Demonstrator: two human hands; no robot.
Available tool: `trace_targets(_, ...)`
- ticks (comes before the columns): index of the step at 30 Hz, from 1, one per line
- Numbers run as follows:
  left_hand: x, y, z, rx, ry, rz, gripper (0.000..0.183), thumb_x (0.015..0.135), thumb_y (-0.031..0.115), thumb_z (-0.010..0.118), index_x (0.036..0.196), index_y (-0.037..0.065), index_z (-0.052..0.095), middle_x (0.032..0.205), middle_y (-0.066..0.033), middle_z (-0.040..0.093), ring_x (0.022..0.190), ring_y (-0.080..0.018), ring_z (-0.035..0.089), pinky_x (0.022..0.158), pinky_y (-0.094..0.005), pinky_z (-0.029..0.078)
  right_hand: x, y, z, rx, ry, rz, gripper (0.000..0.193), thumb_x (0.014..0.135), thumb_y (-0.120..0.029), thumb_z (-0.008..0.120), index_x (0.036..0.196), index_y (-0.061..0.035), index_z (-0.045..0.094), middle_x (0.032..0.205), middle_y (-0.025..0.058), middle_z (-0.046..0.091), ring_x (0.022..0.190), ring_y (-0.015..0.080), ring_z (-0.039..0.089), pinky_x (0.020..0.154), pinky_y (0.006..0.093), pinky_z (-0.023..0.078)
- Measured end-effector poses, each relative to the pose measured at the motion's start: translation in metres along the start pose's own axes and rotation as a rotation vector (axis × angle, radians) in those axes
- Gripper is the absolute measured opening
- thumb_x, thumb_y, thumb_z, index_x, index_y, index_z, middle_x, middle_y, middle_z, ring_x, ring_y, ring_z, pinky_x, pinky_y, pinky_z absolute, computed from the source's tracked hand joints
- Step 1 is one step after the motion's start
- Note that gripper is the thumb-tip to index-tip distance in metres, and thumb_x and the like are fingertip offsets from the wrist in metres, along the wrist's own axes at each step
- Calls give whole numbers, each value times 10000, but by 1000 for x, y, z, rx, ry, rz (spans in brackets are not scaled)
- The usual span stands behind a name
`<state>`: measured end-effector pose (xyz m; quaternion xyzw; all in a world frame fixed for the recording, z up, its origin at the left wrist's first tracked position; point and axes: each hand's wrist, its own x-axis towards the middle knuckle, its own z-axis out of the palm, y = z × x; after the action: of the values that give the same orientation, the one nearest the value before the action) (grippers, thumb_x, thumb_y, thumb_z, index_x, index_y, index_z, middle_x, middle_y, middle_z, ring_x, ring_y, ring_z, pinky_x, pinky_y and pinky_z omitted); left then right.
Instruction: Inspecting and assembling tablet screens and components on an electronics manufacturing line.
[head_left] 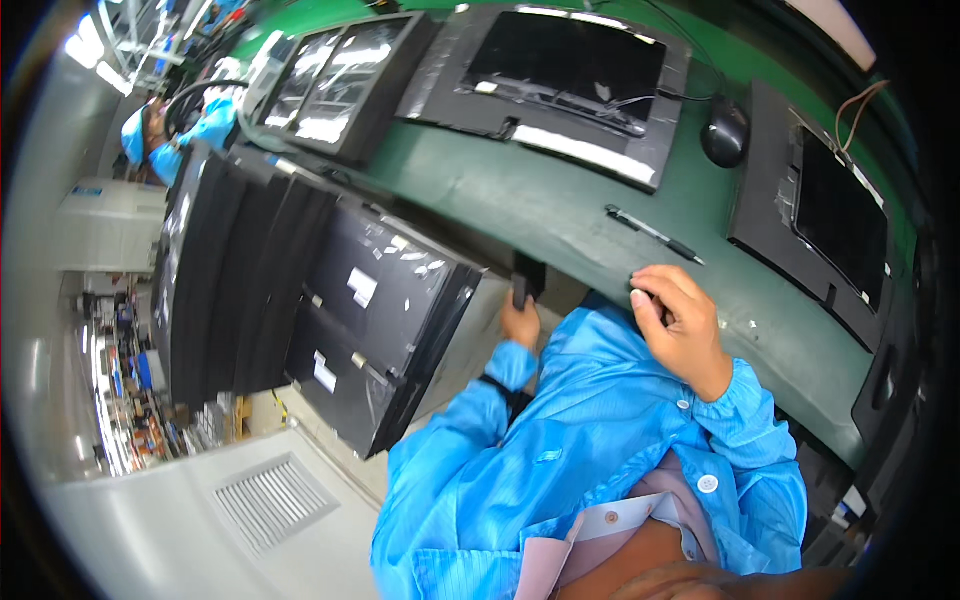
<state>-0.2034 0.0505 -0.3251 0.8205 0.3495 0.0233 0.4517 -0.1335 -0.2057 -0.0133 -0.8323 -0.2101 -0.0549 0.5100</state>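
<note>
My left hand [520,322] is low beside the bench edge, its fingers closed round a small black block-shaped piece [527,280] whose kind I cannot make out. At the front edge of the green bench [460,185], my right hand [685,330] has its fingers curled, thumb near the fingertips. A dark bit shows at those fingertips, too small to name. A black pen [655,234] lies on the bench just beyond this hand. Farther back rests a black foam tray [430,85] with a dark flat screen panel [565,62] set in it.
A second foam tray [765,190] with a screen panel [840,210] lies at the right, near a black computer mouse [725,131]. Stacked black foam trays [370,280] stand at the left, below another foam box [380,90]. A person [160,140] in blue is at the far left.
</note>
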Motion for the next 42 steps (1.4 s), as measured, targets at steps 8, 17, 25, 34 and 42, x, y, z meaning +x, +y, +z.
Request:
trace_targets(8, -236, 52, -309, -132, -291, 101, 472, 862, -63, 690, 1322, 21, 631, 1378, -139, 620, 1281, -248, 577, 1098, -352, 427, -1, -33, 31, -123, -223, -579, 381, 762, -160, 781, 1101, -24, 676, 1081, 134, 680, 909, 329, 668, 770, 427, 535)
trace_targets(17, -272, 58, -423, -1053, 215, 112, 425, 1035, 255, 558, 1344, -30, 497, 1246, -217, 648, 1141, -335, 663, 849, -479, 608, 5, -100, 58, -24, -214, -680, 722, 823, -393, 735, 1418, -51, 511, 1475, 206, 441, 1353, 406, 444, 1142, 573, 319)
trace_targets(25, -228, 66, -390, 304, 761, -161, 888, 874, 527, 726, 1438, -86, 420, 1405, -297, 442, 1313, -425, 473, 1063, -505, 429, 31, -87, 131, -260, -355, -636, 814, 818, -453, 770, 1466, -75, 453, 1514, 236, 371, 1371, 419, 405, 1133, 540, 333)
trace_targets(34, -181, 114, -373, 487, 430, 14, 1051, 696, 554, 867, 1467, -24, 447, 1565, -328, 262, 1471, -461, 250, 1192, -516, 262, 67, -59, 162, 71, -324, -472, 456, 894, -170, 676, 1329, -87, 570, 1375, 193, 530, 1240, 390, 529, 1036, 436, 464)
trace_targets(42, -210, 248, -282, -356, -286, 931, 548, 967, 285, 683, 1307, -121, 540, 1179, -194, 637, 1082, -334, 613, 981, -402, 471, 44, -54, 76, -39, -295, -565, 565, 914, -335, 673, 1368, -37, 514, 1281, 192, 579, 1092, 386, 618, 899, 485, 524)
